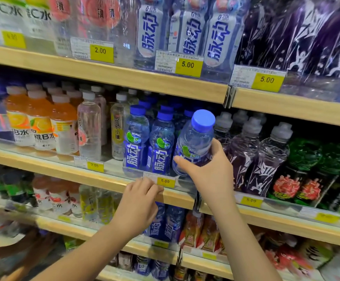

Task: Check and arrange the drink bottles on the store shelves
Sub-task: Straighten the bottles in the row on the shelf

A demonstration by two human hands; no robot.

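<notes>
Right hand (209, 175) gripping clear bottle (195, 142), blue cap (203, 121)

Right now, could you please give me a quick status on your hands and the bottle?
Right hand gripping blue-capped bottle, tilted out of its row. Left hand holding clear shelf rail by the price tag. Purple bottles close beside it.

Front row: three blue-capped bottles (161, 142) (one tilted), three orange bottles (40, 120), two slim clear bottles (89, 128).
</notes>
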